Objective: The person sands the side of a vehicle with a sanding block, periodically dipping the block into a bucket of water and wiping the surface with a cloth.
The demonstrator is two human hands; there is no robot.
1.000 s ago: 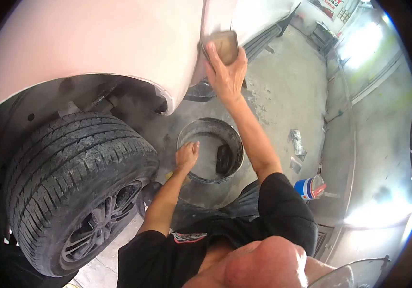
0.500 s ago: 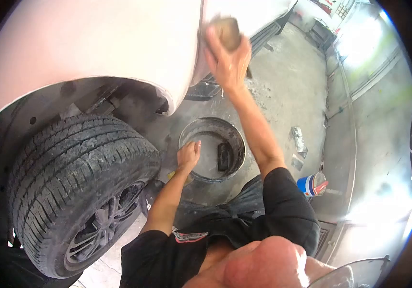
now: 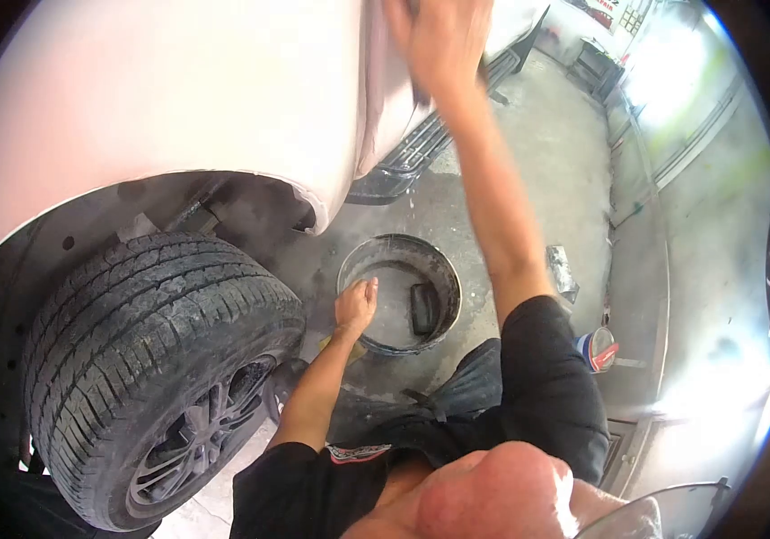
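My right hand (image 3: 448, 40) is at the top of the view, blurred and partly cut off, against the pale pink car body panel (image 3: 223, 81). The brownish block seen in it a moment ago is now mostly hidden behind the hand. Lower down, my left hand (image 3: 356, 307) is closed by the left rim of a round bucket (image 3: 453, 278); what its curled fingers hold, if anything, is hidden. Inside the bucket lies a dark oblong object (image 3: 422, 308).
A large tyre (image 3: 151, 332) with a spoked wheel fills the lower left, under the wheel arch. A blue and white can (image 3: 596, 349) and a greyish crumpled item (image 3: 562, 272) are on the floor at the right, near the wall (image 3: 717, 234).
My right hand has moved up and slightly right along the car body, and its block has gone mostly out of sight. The view has shifted a little; my left hand stays by the bucket rim.
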